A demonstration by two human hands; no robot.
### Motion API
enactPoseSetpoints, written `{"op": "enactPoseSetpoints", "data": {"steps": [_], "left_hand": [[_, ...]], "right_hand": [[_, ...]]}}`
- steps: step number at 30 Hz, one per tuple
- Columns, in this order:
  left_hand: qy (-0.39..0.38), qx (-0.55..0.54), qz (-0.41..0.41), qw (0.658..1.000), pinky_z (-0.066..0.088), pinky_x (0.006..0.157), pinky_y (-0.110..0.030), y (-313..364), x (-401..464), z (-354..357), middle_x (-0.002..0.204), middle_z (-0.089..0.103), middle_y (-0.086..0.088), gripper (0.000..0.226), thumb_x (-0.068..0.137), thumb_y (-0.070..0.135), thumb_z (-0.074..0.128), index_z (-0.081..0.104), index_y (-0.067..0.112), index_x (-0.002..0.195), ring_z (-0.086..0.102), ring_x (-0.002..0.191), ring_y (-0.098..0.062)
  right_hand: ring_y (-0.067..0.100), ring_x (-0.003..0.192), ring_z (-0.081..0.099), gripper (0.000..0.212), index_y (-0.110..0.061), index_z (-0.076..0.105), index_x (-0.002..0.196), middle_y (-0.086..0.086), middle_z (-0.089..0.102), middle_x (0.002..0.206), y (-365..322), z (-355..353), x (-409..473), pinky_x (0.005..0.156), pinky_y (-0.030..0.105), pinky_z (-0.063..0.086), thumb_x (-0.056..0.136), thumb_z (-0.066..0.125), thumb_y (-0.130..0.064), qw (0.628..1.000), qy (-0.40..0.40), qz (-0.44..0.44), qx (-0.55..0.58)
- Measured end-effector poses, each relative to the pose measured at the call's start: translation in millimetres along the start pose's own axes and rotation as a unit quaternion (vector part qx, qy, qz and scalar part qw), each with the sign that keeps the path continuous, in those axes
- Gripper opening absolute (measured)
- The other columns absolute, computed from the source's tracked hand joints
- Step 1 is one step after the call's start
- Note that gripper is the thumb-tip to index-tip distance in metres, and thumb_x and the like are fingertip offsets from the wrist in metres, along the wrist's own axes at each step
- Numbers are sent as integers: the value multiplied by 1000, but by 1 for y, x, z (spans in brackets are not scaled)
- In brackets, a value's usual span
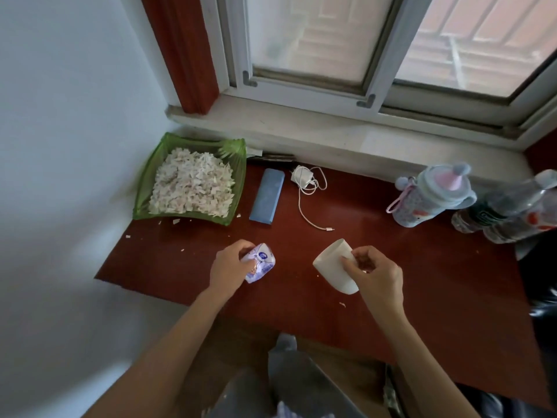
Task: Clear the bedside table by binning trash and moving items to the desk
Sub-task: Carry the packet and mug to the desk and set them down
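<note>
My left hand [229,262] is shut on a crumpled white and blue wrapper [261,263] just above the dark red table top [422,282]. My right hand [376,274] grips a white paper cup [333,265] by its side; the cup is tilted with its mouth toward the upper left. Both hands hover over the front middle of the table.
A green glass dish [144,182] of pale shells stands at the back left, with bits scattered around it. A blue case [267,194], a white charger with cable [304,182], a pastel kids' bottle [431,196] and clear plastic bottles [506,209] lie along the window sill [301,137]. A black bag [542,282] is at the right edge.
</note>
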State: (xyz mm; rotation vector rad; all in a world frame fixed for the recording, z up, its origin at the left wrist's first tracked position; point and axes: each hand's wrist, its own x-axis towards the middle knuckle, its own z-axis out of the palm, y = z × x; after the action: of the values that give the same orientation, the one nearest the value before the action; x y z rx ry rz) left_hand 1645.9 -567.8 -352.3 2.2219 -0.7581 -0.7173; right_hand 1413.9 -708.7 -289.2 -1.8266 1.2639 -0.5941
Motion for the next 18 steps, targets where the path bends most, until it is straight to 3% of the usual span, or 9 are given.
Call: {"op": "enactPoseSetpoints", "data": {"steps": [9, 13, 18], "left_hand": [[-86, 117, 1, 989, 50, 70, -32, 9, 61, 18, 93, 70, 5, 26, 75, 14, 58, 66, 29, 96, 64, 84, -16], [-103, 178, 41, 978, 46, 72, -30, 10, 80, 17, 101, 69, 3, 28, 79, 14, 59, 66, 27, 103, 63, 92, -20], [-108, 225, 96, 963, 48, 78, -36, 3, 93, 13, 107, 65, -3, 30, 82, 15, 62, 64, 21, 111, 60, 99, -24]], "right_hand": [[1, 68, 59, 9, -25, 67, 76, -11, 66, 70, 1, 9, 34, 64, 22, 44, 75, 75, -20, 1000, -10, 27, 5], [0, 72, 60, 11, -27, 66, 75, -16, 66, 72, -2, 17, 35, 64, 17, 42, 76, 75, -20, 999, 0, 46, 16], [1, 69, 59, 9, -23, 67, 75, -9, 65, 69, -6, 28, 28, 63, 17, 41, 76, 75, -19, 997, 26, 64, 16]]}}
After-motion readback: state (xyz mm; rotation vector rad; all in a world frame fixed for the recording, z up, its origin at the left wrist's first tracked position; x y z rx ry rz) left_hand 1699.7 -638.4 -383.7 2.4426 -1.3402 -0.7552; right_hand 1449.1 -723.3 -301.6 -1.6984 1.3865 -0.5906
